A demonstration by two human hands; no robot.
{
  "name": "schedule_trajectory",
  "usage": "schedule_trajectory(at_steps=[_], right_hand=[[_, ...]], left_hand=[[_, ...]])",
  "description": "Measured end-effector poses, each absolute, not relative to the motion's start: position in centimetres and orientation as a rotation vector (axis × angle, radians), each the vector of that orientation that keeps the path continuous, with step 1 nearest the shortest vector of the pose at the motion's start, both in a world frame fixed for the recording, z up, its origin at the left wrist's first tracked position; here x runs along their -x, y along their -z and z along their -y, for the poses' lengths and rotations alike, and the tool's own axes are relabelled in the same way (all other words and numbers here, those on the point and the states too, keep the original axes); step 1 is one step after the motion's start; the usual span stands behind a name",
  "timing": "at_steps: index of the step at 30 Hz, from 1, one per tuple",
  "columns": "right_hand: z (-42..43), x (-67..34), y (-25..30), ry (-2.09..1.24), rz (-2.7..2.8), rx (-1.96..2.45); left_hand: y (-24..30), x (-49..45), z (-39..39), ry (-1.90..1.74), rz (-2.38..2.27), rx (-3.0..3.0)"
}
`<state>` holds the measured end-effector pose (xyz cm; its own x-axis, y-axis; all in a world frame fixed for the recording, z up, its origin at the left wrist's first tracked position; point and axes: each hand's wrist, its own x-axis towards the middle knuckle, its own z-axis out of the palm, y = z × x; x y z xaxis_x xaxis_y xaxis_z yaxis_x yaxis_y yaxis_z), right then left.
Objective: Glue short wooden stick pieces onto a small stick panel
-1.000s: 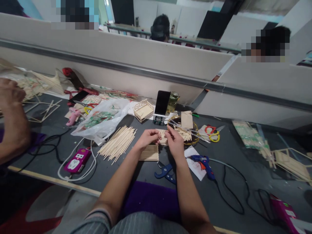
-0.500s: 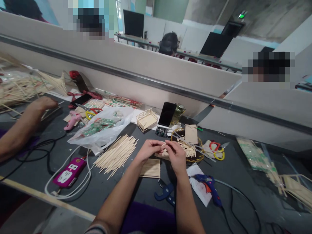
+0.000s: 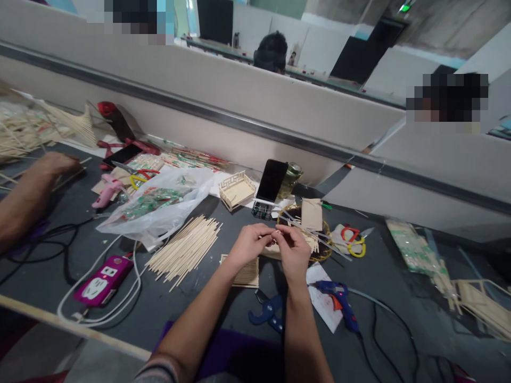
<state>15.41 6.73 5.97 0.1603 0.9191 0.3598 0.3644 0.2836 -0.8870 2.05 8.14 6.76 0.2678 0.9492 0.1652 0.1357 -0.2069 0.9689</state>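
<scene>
My left hand (image 3: 252, 244) and my right hand (image 3: 294, 249) meet at the fingertips over the middle of the table, both pinched. A tiny pale piece shows between them, too small to name. Under my left wrist lies a flat panel of wooden sticks (image 3: 246, 274), partly covered by the arm. A loose pile of thin wooden sticks (image 3: 187, 251) is to the left. Behind my right hand is a yellow-rimmed basket (image 3: 328, 234) with short stick pieces. Blue cutters (image 3: 266, 313) lie between my forearms, and a blue glue gun (image 3: 339, 299) rests on white paper at the right.
A small stick-built tray (image 3: 238, 192) and a propped phone (image 3: 271, 181) stand near the partition (image 3: 247, 130). Scissors (image 3: 353, 242) lie right. A plastic bag (image 3: 159, 205), pink glue gun (image 3: 107, 190) and purple power strip (image 3: 104, 281) are left, near another person's arm (image 3: 32, 191).
The view has shifted slightly, so the table items sit a bit further left and higher. My hands stay together at the fingertips, now a little closer to the basket.
</scene>
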Motion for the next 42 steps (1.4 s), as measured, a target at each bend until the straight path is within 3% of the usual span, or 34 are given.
schedule_trajectory(at_steps=[8,12,21,27,33,42], right_hand=[[-6.7,-15.7,-6.1,-0.667,1.386,1.285],[-6.6,-15.7,-6.6,-0.820,1.345,1.228],[-6.0,-15.4,-7.6,-0.803,1.261,1.158],[-6.3,-14.2,-6.9,-1.133,0.831,1.000],[-6.5,-13.8,-6.0,-1.412,0.622,0.853],[-6.6,-13.3,-5.9,-1.660,0.383,0.805]], left_hand=[[-6.6,-2.2,-8.3,-1.056,-1.003,-1.625],[-6.5,-1.5,-8.7,-1.001,-0.872,-1.476],[-7.7,-1.6,-8.0,-0.988,-0.855,-1.028],[-8.4,-2.9,-7.1,-1.151,-0.821,-1.057],[-8.5,-3.0,-6.9,-1.376,-0.904,-1.466],[-8.5,-2.7,-6.8,-1.502,-0.978,-1.599]])
